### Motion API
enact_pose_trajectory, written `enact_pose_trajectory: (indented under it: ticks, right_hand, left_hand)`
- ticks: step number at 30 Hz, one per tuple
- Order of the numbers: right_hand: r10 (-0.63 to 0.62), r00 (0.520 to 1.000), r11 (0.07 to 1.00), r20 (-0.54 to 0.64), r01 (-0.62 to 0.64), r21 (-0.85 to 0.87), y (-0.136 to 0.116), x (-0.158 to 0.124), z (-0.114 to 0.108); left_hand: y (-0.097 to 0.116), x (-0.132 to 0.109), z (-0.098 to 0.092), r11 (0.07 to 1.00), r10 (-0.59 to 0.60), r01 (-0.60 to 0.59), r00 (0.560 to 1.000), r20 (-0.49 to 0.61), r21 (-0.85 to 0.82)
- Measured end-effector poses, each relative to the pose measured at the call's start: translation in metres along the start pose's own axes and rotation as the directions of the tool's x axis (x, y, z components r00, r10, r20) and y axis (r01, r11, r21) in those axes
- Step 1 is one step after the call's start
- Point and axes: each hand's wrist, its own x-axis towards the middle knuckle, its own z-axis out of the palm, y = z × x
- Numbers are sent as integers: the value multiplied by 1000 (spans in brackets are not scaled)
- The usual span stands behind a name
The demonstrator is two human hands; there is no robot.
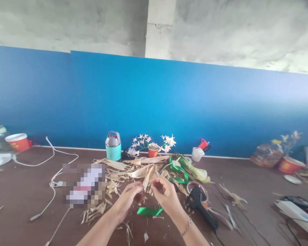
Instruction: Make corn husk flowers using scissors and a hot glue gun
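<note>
Both of my hands are close together over the table, fingers curled in a pinch. Between their fingertips stands a pale dried corn husk (149, 175), its lower end narrowing toward my left fingers. My left hand (130, 197) closes on its left side, with the fingertips partly hidden. Thumb and forefinger of my right hand (165, 194) pinch at its right edge. A piece of green ribbon (149, 212) lies on the table below them. Behind is a heap of dried husks (115, 164), with a coil of green ribbon (187, 176) at its right.
Right of my hands lies a black glue gun (201, 206) beside a tape roll (206, 194). Along the blue partition (169, 102) stand a turquoise flask (113, 148), a red pot (153, 151) of husk flowers and a white cup (197, 154). White cables (52, 160) run at left.
</note>
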Motion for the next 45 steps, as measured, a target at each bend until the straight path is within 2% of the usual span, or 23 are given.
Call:
enact_pose_trajectory:
  ticks: [10, 21, 25, 27, 29, 31, 33, 35, 37, 39, 45]
  right_hand:
    - [-56, 996, 994, -63, 49, -102, -2, 1, -3]
    - [-34, 993, 991, -113, 18, -136, -1, 2, -3]
    - [-33, 985, 993, -172, 13, -119, 6, 3, -3]
    - [-42, 982, 993, -184, 21, -114, 8, 4, -4]
    - [-64, 981, 992, -181, 42, -123, 8, 4, -3]
    - [-97, 981, 988, -168, 74, -135, 6, 3, -2]
    - [-138, 980, 982, -143, 116, -149, 3, 2, 0]
    - [-176, 978, 973, -110, 157, -167, -1, 0, 1]
    - [-200, 977, 966, -71, 184, -184, -5, -2, 3]
    - [-216, 976, 960, -34, 206, -188, -8, -4, 4]
    - [-249, 969, 953, 4, 246, -175, -8, -6, 6]
  left_hand:
    - [2, 0, 0, 1000, 9, -9, 1000, -9, 5]
    - [1, 0, -1, 999, 40, -40, 999, -16, 35]
    - [-1, 3, -6, 988, 68, -61, 997, -42, 143]
    - [-2, 4, -9, 959, 147, -107, 980, -136, 262]
    - [-1, 3, -12, 893, 317, -196, 913, -257, 405]
    - [-1, 1, -13, 767, 523, -299, 803, -284, 568]
    - [-1, -1, -13, 573, 689, -391, 706, -165, 720]
    - [-2, -4, -10, 358, 762, -447, 647, 20, 820]
    - [-4, -6, -7, 195, 762, -454, 628, 156, 870]
    - [-6, -6, -3, 113, 745, -426, 634, 207, 897]
    - [-6, -5, 0, 90, 753, -411, 625, 208, 907]
